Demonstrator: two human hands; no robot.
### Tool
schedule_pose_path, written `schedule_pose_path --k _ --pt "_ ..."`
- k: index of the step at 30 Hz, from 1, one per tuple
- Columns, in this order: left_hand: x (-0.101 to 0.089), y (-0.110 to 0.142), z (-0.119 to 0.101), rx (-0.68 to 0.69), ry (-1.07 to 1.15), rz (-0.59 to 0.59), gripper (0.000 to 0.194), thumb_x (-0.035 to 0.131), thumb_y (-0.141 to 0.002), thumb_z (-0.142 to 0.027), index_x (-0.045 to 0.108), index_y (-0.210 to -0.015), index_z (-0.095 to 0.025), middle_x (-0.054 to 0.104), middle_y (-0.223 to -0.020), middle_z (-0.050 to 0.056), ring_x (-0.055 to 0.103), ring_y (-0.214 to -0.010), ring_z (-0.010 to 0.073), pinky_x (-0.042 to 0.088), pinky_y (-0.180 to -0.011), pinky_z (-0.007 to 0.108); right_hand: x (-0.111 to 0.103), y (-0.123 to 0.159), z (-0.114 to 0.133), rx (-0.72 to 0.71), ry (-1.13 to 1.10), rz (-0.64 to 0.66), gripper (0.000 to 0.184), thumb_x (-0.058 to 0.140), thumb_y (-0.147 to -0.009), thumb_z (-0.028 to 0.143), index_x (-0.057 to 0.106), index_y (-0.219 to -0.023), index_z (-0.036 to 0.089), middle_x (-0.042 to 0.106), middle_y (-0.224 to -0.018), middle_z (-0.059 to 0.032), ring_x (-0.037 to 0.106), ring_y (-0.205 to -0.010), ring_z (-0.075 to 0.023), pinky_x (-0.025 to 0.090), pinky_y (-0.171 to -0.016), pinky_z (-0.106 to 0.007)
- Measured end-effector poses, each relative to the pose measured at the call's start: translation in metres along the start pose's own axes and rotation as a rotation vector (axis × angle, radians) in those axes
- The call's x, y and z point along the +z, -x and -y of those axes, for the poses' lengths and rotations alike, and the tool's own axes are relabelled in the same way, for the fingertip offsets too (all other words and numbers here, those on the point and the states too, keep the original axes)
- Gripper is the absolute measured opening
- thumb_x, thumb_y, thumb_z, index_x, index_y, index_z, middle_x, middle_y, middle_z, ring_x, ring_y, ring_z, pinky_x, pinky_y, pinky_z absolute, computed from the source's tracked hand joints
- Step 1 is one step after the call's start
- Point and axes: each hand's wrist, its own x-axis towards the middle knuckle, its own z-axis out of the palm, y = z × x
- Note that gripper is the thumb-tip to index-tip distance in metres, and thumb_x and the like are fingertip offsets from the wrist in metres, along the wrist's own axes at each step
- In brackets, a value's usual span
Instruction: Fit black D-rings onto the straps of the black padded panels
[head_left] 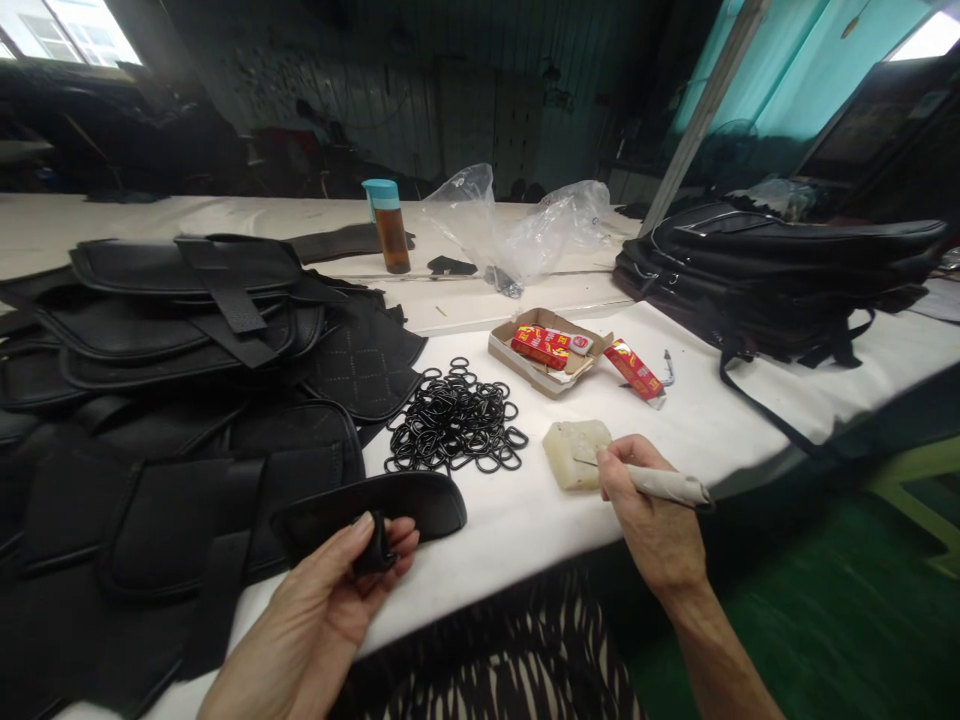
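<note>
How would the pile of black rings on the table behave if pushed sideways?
The pile of black rings would probably spread rather than slide as one: the rings lie loose and tangled. They look thin, so likely light. Some may drag neighbours along, and a few strays could roll on the smooth white table.

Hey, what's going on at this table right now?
A person sits at a white table. Their left hand pinches a small black piece at the edge of a curved black panel. Their right hand holds a wrapped tool with its tip on a pale waxy block. Black rings lie piled nearby.
</note>
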Motion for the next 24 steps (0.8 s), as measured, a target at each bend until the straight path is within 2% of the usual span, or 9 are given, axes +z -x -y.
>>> schedule_pose_path --k 5,8,10,13,17,20,24 --pt "0.000 0.000 -0.001 -0.015 0.035 0.012 0.018 0.052 -0.081 -0.005 0.067 -0.072 -0.006 0.072 -0.075 0.016 0.069 -0.067 0.0201 0.058 -0.067 0.031 -0.014 0.012 0.016 0.026 -0.059 -0.052 0.028 0.052 -0.084 0.044 0.049 -0.069 0.021 0.048 -0.055 0.0038 0.041 -0.050 -0.0129 0.032 -0.047 -0.024" --pt "-0.003 0.002 0.001 -0.025 0.068 0.050 0.017 0.054 -0.080 -0.005 0.068 -0.071 -0.006 0.071 -0.074 0.015 0.069 -0.067 0.0187 0.057 -0.065 0.029 -0.017 0.025 0.026 0.065 -0.221 -0.072 0.027 0.055 -0.082 0.043 0.051 -0.067 0.021 0.049 -0.057 0.0019 0.044 -0.056 -0.0142 0.034 -0.050 -0.024" --pt "-0.006 0.003 0.003 -0.036 0.102 0.093 0.014 0.056 -0.080 -0.007 0.068 -0.072 -0.007 0.071 -0.076 0.015 0.068 -0.068 0.0187 0.057 -0.065 0.029 -0.012 0.033 0.032 0.112 -0.406 0.000 0.024 0.058 -0.081 0.041 0.053 -0.067 0.021 0.049 -0.057 0.0017 0.045 -0.057 -0.0139 0.036 -0.051 -0.023" --pt "-0.011 0.004 0.005 -0.070 0.155 0.152 0.012 0.058 -0.080 -0.009 0.068 -0.073 -0.007 0.071 -0.077 0.015 0.067 -0.069 0.0190 0.055 -0.066 0.030 0.004 0.045 0.042 0.181 -0.676 0.246 0.018 0.061 -0.078 0.039 0.056 -0.073 0.022 0.053 -0.058 0.0013 0.048 -0.057 -0.0132 0.039 -0.050 -0.021" --pt "-0.014 0.006 0.005 -0.106 0.187 0.203 0.012 0.059 -0.080 -0.010 0.068 -0.073 -0.007 0.071 -0.077 0.013 0.066 -0.071 0.0182 0.054 -0.068 0.030 0.030 0.056 0.057 0.261 -0.807 0.479 0.020 0.063 -0.077 0.042 0.055 -0.077 0.023 0.058 -0.063 -0.0005 0.053 -0.061 -0.0149 0.040 -0.048 -0.020" --pt "-0.015 0.007 0.004 -0.128 0.201 0.262 0.013 0.059 -0.080 -0.011 0.069 -0.073 -0.006 0.070 -0.076 0.012 0.065 -0.072 0.0174 0.053 -0.071 0.030 0.046 0.059 0.063 0.263 -0.801 0.539 0.024 0.062 -0.076 0.045 0.054 -0.078 0.023 0.058 -0.065 -0.0003 0.053 -0.066 -0.0157 0.042 -0.053 -0.022" --pt "-0.018 0.004 0.002 -0.160 0.198 0.307 0.015 0.059 -0.081 -0.014 0.070 -0.073 -0.005 0.070 -0.075 0.011 0.064 -0.071 0.0169 0.052 -0.072 0.030 0.059 0.057 0.063 0.198 -0.749 0.538 0.025 0.061 -0.078 0.046 0.053 -0.078 0.022 0.058 -0.067 0.0005 0.050 -0.067 -0.0149 0.041 -0.061 -0.024"
